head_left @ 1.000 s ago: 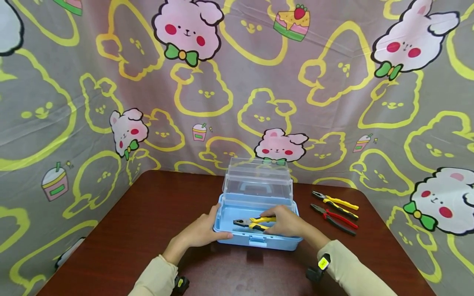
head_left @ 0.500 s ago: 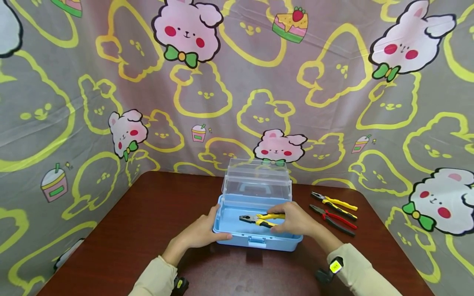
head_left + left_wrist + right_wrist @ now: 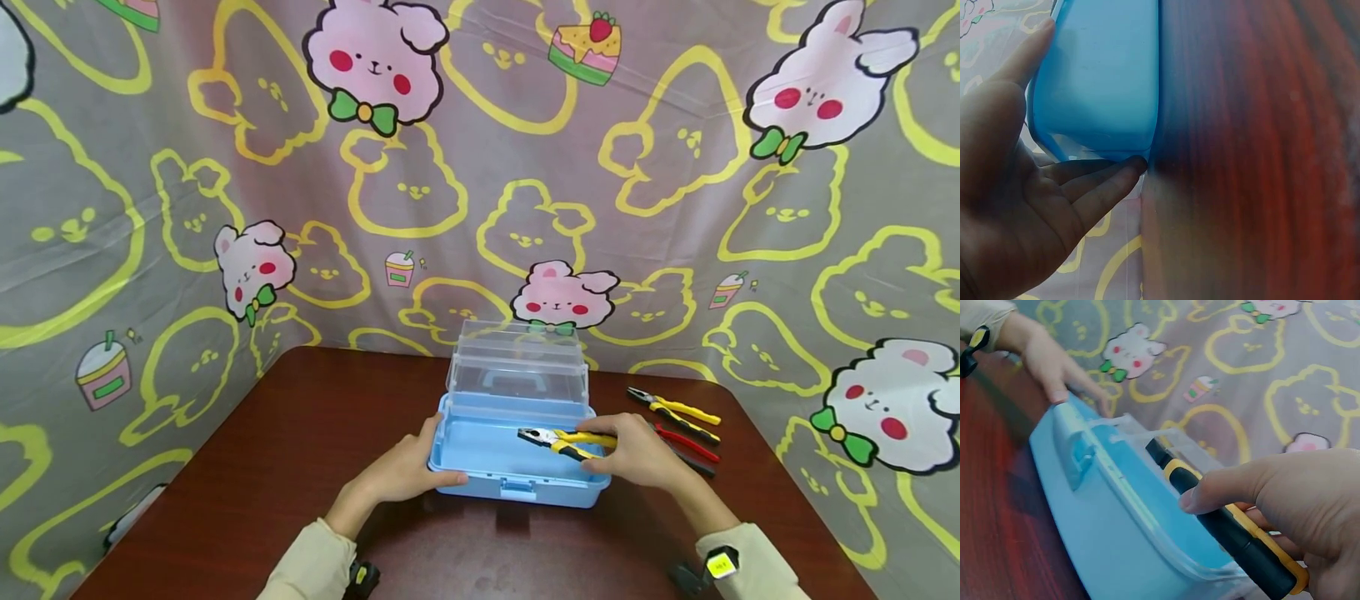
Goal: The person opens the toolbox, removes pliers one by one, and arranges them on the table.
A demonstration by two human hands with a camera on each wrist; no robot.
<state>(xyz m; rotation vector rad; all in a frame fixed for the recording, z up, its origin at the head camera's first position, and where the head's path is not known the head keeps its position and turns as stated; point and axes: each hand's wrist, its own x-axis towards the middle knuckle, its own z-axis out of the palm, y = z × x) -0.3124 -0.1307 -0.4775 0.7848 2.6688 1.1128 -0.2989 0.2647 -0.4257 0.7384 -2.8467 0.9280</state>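
Note:
A light blue toolbox (image 3: 480,485) stands on the table with its clear lid (image 3: 521,367) raised at the back. My left hand (image 3: 397,471) grips its left end, thumb on the front rim; in the left wrist view, the fingers lie along the end wall of the toolbox (image 3: 1104,75). My right hand (image 3: 641,450) holds combination pliers (image 3: 557,441) by their yellow and black handles. Their head points left above the toolbox's interior. In the right wrist view, the thumb presses one handle of the pliers (image 3: 1229,532) over the rim, with the other fingers partly hidden behind.
To the right of the toolbox on the brown table (image 3: 360,392) lie a second yellow and black pair of pliers (image 3: 660,406) and a red and black pair of pliers (image 3: 692,443), partly hidden by my right hand. A patterned curtain (image 3: 495,150) encloses the back and sides.
My right hand has drawn the combination pliers to the right and up from inside the toolbox. My left hand has stayed on the toolbox's left end.

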